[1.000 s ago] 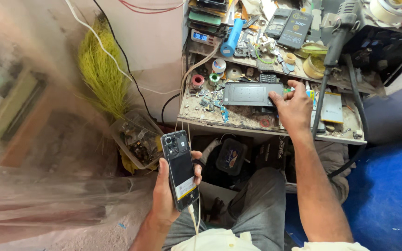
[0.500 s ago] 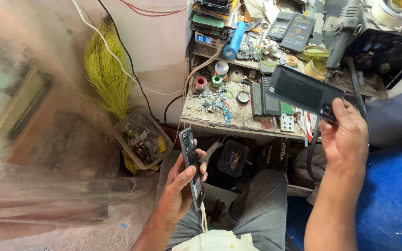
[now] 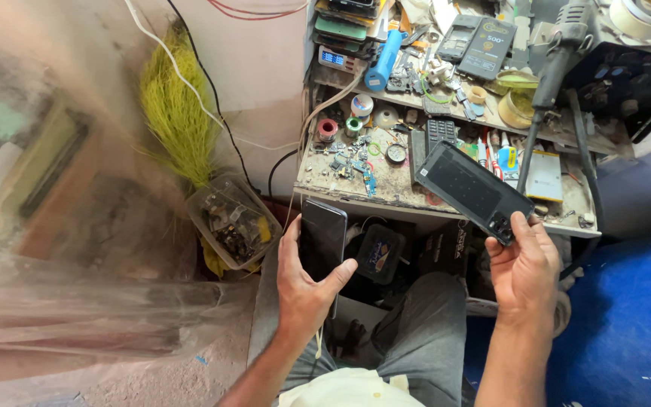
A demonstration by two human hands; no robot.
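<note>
The right hand had lifted the black back cover off the surface (grip pinching its corner); beside it, the left hand had turned the phone dark-face-up, fingers clasping it.

phone: lower end hidden by left hand | back cover: corner covered by right hand | counter parts: too small to be told | tape roll: cut off by edge

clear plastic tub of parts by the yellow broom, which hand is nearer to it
Left. The left hand, holding a dark phone, sits just right of the clear plastic tub. The right hand, holding a black back cover, is far across, beyond the person's lap.
</note>
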